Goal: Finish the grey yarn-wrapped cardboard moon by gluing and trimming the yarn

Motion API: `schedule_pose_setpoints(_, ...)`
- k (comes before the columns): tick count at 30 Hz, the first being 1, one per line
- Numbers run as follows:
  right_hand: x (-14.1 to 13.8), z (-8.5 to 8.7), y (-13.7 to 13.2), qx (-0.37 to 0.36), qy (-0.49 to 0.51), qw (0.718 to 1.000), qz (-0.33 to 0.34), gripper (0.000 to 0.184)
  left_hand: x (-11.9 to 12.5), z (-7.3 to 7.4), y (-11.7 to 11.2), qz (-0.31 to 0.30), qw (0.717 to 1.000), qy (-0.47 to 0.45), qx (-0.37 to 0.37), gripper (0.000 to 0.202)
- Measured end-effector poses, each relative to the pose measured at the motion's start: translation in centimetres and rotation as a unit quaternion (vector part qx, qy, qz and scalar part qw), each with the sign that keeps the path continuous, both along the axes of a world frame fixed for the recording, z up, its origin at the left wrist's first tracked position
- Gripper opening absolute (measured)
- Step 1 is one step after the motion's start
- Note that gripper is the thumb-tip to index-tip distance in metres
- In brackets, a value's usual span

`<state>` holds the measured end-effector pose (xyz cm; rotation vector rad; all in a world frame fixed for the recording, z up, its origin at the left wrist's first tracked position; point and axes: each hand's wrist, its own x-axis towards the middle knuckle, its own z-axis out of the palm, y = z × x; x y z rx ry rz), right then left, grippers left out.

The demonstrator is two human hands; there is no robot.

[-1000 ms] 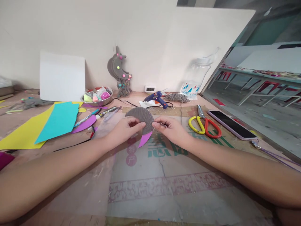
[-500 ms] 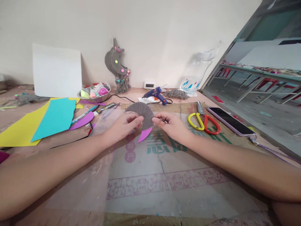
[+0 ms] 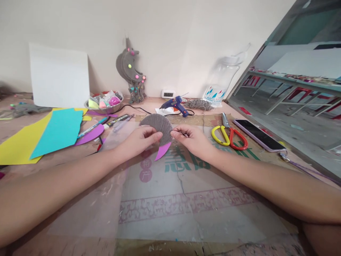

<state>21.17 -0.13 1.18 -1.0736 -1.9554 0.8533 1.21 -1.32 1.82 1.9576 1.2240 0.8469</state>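
A purple crescent moon cutout (image 3: 163, 150), mostly wrapped in grey yarn (image 3: 159, 124), is held up over the plastic-covered work surface. Its bare purple tip points down. My left hand (image 3: 145, 139) pinches the crescent's inner side between thumb and fingers. At the outer edge, my right hand (image 3: 188, 139) is closed with thumb and forefinger against the yarn wrapping. A small dark bit shows between its fingers, probably yarn, too small to make out fully. A thin grey strand (image 3: 182, 183) lies on the plastic below the hands.
Scissors (image 3: 229, 137) and a phone (image 3: 259, 135) lie at right. Behind are a blue glue gun (image 3: 176, 105), a yarn bundle (image 3: 199, 104), a plastic jar (image 3: 221, 81) and a small clock (image 3: 168, 94). Leftward sit coloured sheets (image 3: 58, 131), a bowl (image 3: 103, 108) and a decorated grey moon (image 3: 128, 69).
The view has shifted slightly, so most things sit a little further left and up. Both hands keep their hold on the crescent, with hardly any other movement.
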Motion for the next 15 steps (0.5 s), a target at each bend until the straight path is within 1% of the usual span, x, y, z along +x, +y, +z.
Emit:
schedule_pose_setpoints(3,-0.02,0.13,-0.10,-0.001,-0.011,1.000,0.013,0.023,0.06,0.10,-0.12,0.028,0.999,0.038,0.010,0.034)
schedule_pose_setpoints(6,-0.06,0.20,-0.17,-0.002,-0.012,1.000,0.021,0.023,0.03,-0.01,-0.14,0.034,0.999,0.002,-0.006,0.034)
schedule_pose_setpoints(9,-0.15,0.08,-0.18,-0.026,-0.011,0.999,0.028,0.019,-0.01,-0.05,-0.13,0.038,0.998,-0.031,-0.030,0.032)
schedule_pose_setpoints(12,-0.21,-0.14,-0.12,-0.049,-0.014,0.998,0.035,0.020,0.04,0.11,-0.20,0.054,0.998,-0.015,-0.004,0.031)
schedule_pose_setpoints(15,-0.22,-0.23,-0.03,-0.054,-0.022,0.998,0.025,0.021,0.15,0.28,-0.36,0.061,0.998,-0.006,0.007,0.031)
